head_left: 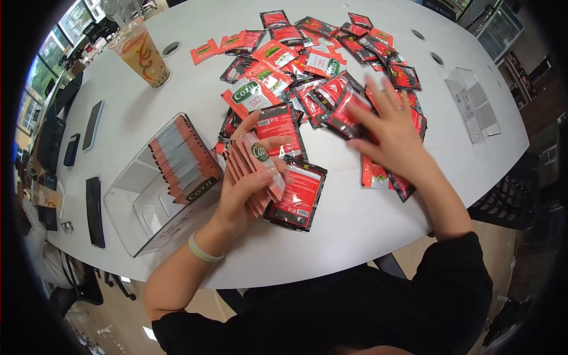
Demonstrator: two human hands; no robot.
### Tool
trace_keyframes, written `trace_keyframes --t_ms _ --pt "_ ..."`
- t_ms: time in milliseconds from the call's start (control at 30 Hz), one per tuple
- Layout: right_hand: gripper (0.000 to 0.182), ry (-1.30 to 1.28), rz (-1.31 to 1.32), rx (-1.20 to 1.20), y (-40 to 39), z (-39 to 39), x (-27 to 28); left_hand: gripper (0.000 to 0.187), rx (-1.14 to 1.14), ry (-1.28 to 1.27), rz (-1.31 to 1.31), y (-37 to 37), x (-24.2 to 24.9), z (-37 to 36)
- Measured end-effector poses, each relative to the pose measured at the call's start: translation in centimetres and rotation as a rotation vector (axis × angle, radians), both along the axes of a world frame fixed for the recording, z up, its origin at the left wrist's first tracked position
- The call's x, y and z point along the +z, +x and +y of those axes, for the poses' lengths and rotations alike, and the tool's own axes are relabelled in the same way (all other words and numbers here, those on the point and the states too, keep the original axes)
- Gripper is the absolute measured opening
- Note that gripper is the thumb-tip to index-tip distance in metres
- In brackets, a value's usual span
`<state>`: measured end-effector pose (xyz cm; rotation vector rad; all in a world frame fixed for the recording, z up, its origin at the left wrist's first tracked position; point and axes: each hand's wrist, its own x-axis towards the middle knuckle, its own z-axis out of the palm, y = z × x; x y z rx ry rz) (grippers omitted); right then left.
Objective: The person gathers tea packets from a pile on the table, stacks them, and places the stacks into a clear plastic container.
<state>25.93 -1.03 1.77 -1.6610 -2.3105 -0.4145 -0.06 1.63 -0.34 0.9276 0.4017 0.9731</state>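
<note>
The left hand (251, 183) grips a stack of pink packets (255, 168), fingers curled around the bundle and thumb pressed along its front, holding it upright just above the white table (136, 112). The top packet in that stack shows a green round logo. The right hand (393, 139) lies spread, fingers fanned out flat over the loose pile of red packets (319, 71) that covers the middle of the table; whether it pinches any single packet cannot be told, since the fingers blur. A dark red packet (297, 198) lies flat just beside and partly under the left hand. To the left of that hand stands a clear plastic box (145, 207), and inside it a row of pink packets (180, 163) stands on edge along its far wall. A second clear box (473, 103) sits well apart at the right edge. A drink cup (142, 53) stands near the far left, and dark phones (94, 210) lie along the left rim.
</note>
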Motion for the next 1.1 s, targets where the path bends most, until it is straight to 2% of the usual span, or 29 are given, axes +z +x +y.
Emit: trace_keyframes --t_ms 33,67,133,267,400,467,500,533,600,633,667,733,767,800,900,933,1000,1100 --pt "0.049 0.034 -0.047 -0.132 0.8 0.2 0.2 0.077 -0.001 -0.003 0.006 0.0 0.0 0.0" --pt "0.049 0.032 -0.046 -0.133 1.9 0.6 0.1 0.077 -0.001 -0.005 0.007 -0.1 0.0 0.0" --pt "0.046 -0.104 0.287 -0.175 4.0 1.6 -0.5 0.086 0.015 -0.046 0.094 -0.1 0.3 -0.1" --pt "0.043 -0.083 0.279 -0.169 5.7 2.2 0.3 0.086 0.003 -0.035 0.090 0.0 0.4 0.0" --pt "0.043 0.011 0.460 -0.147 7.4 2.9 0.5 0.086 0.003 -0.038 0.094 -0.1 0.5 0.1" --pt "0.043 0.022 0.603 -0.236 7.6 2.9 1.1 0.086 0.003 -0.034 0.100 -0.1 0.4 0.1" --pt "0.043 0.124 0.626 -0.154 8.2 3.3 0.4 0.086 -0.002 -0.032 0.101 -0.1 0.4 0.1" --pt "0.043 0.123 0.626 -0.152 8.7 3.5 0.2 0.086 -0.007 -0.028 0.102 -0.1 0.4 0.1" --pt "0.043 0.250 0.768 0.042 8.9 3.8 0.4 0.086 0.009 -0.028 0.098 0.0 0.4 0.1" --pt "0.043 0.162 0.947 0.066 8.6 3.3 0.9 0.086 0.022 -0.029 0.092 0.0 0.4 0.1" --pt "0.043 0.160 0.947 0.066 7.9 3.2 1.4 0.086 0.023 -0.031 0.093 0.0 0.4 0.0" --pt "0.043 0.125 1.400 0.107 7.0 3.0 2.0 0.085 0.027 -0.007 0.096 0.0 0.4 0.1" --pt "0.042 0.053 1.427 0.121 7.5 3.0 2.1 0.085 0.026 -0.006 0.096 0.0 0.4 0.1" --pt "0.042 0.055 1.427 0.120 7.9 3.1 2.0 0.085 0.034 -0.010 0.106 0.0 0.4 0.0" --pt "0.041 -0.186 1.281 -0.193 8.7 3.5 0.5 0.085 0.032 -0.022 0.124 0.0 0.6 -0.1" --pt "0.041 -0.183 1.284 -0.195 8.9 3.7 -0.1 0.085 0.026 -0.026 0.128 -0.1 0.7 -0.1" --pt "0.045 0.108 0.482 -0.233 9.4 4.2 -1.0 0.085 0.020 -0.027 0.127 -0.1 0.7 -0.1" --pt "0.053 -0.012 0.455 -0.297 10.6 4.7 -2.7 0.085 0.022 -0.024 0.126 -0.1 0.5 -0.1"
